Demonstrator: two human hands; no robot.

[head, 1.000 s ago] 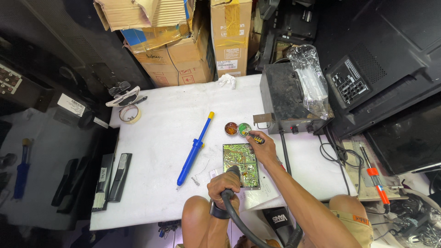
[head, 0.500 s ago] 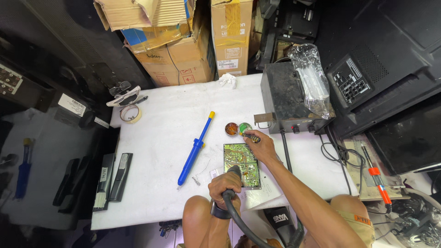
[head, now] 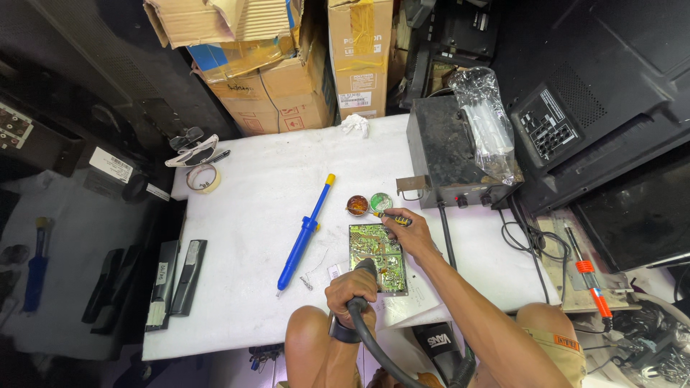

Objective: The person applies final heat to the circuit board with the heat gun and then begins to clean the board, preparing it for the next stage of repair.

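Observation:
A green circuit board (head: 374, 244) lies on the white table (head: 259, 215) in front of me. My left hand (head: 351, 287) grips a black heat-tool handle (head: 365, 267) with a thick hose, its tip over the board's near part. My right hand (head: 407, 231) rests at the board's far right corner and holds a thin yellow-and-black tool (head: 384, 215), whose tip reaches into a small brown tin (head: 357, 205). A small green tin (head: 381, 201) stands beside it.
A blue desoldering pump (head: 305, 233) lies left of the board. A grey equipment box (head: 453, 158) with a plastic bag on it stands at the right. Cardboard boxes (head: 287, 79) line the back. Tape roll (head: 203, 177) and goggles (head: 192, 147) sit far left; remotes (head: 176, 280) lie at the left edge.
My right hand has drawn back slightly toward the board while the thin tool's tip stays at the small tins. My left hand has kept the heat tool over the board.

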